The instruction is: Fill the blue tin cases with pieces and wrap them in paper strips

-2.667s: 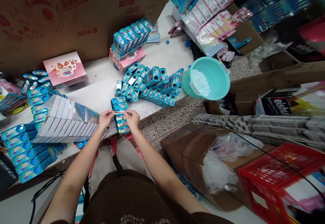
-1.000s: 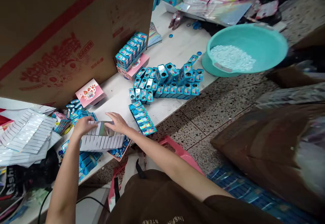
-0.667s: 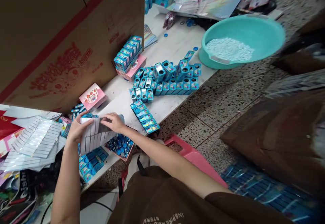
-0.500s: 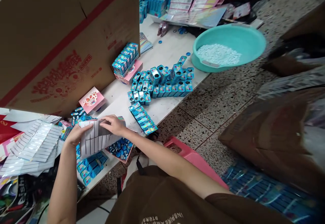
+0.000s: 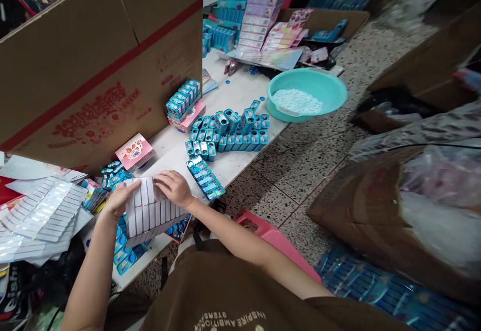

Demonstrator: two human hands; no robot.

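Observation:
A sheet of white strip-shaped stickers is held up above the near part of the white table. My left hand grips its upper left edge with the thumb across the front. At the sheet's top, my right hand has its fingers curled against it; whether they pinch a sticker is too small to tell. Blue tins lie partly hidden below the sheet, beside a box of round blue caps. A row of blue tins lies just right of my right hand.
Behind the hands stand a large carton and a pink box. More blue tins and a turquoise basin with white pieces are farther right. Sticker sheets lie left; a pink stool is near my right arm.
The camera view has shifted, showing more of the far background. My right hand has curled its fingers more over the sheet's top, and the sheet is turned a little more toward the camera.

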